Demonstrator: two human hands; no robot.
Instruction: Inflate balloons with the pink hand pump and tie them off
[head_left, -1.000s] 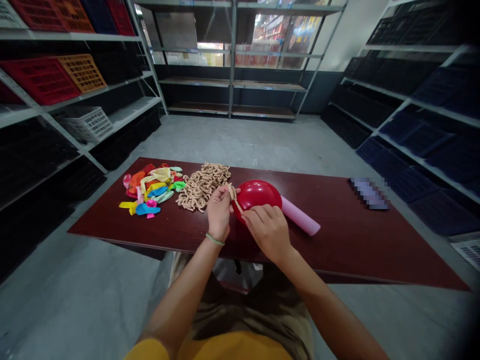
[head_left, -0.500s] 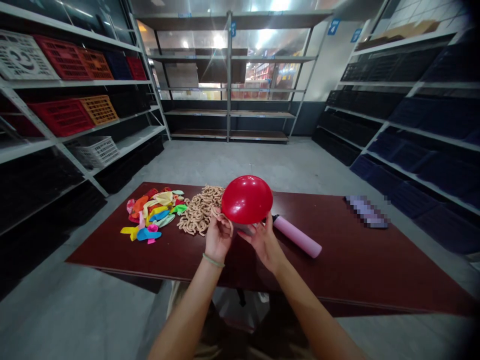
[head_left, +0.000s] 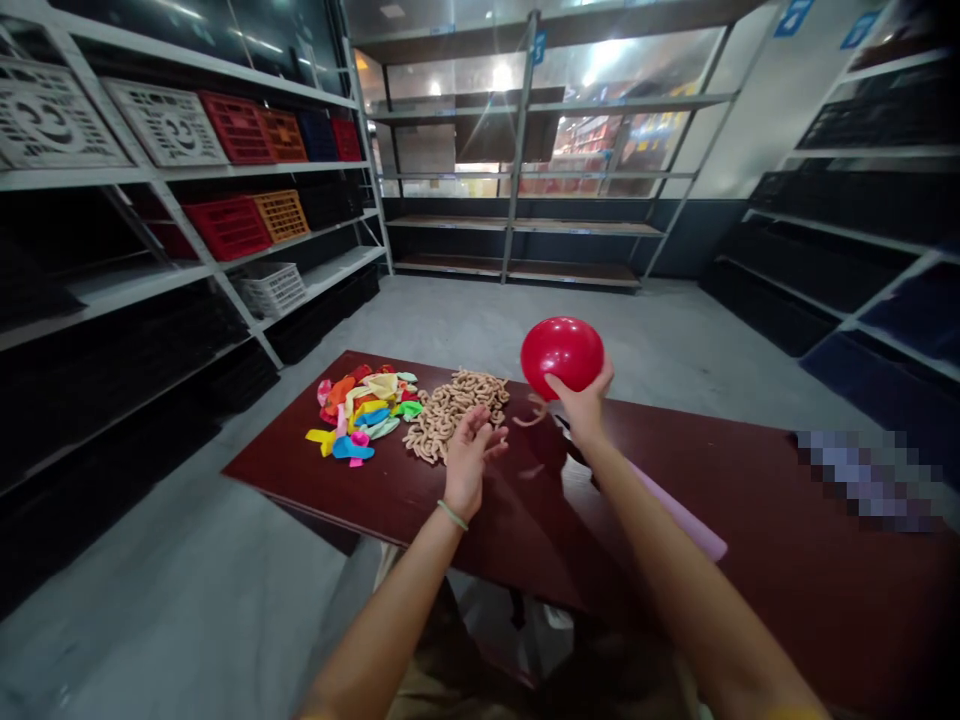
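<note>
My right hand (head_left: 585,408) grips an inflated red balloon (head_left: 561,350) from below, its thumb pressed on the near side. Under the balloon a curved tan strand (head_left: 529,412) hangs; its attachment is hard to make out. My left hand (head_left: 469,465), wearing a pale green bracelet (head_left: 453,515), is apart from the balloon with fingers loosely spread and nothing visible in them. Just beyond it lies a heap of tan cord-like pieces (head_left: 435,428). Flat balloons (head_left: 367,412) in several colours are piled to the left. Behind my right forearm, a pink cylinder (head_left: 686,515) is partly hidden.
Everything rests on a dark red-brown table (head_left: 825,600). A blurred-out purple object (head_left: 862,485) lies at the right. Metal shelves (head_left: 517,180) stand at the back; crates (head_left: 232,125) fill the left rack. Grey floor (head_left: 450,310) surrounds the table.
My left hand has let go at the balloon's underside and drawn away from it. The balloon now sits higher, in my right hand alone. The view has turned left.
</note>
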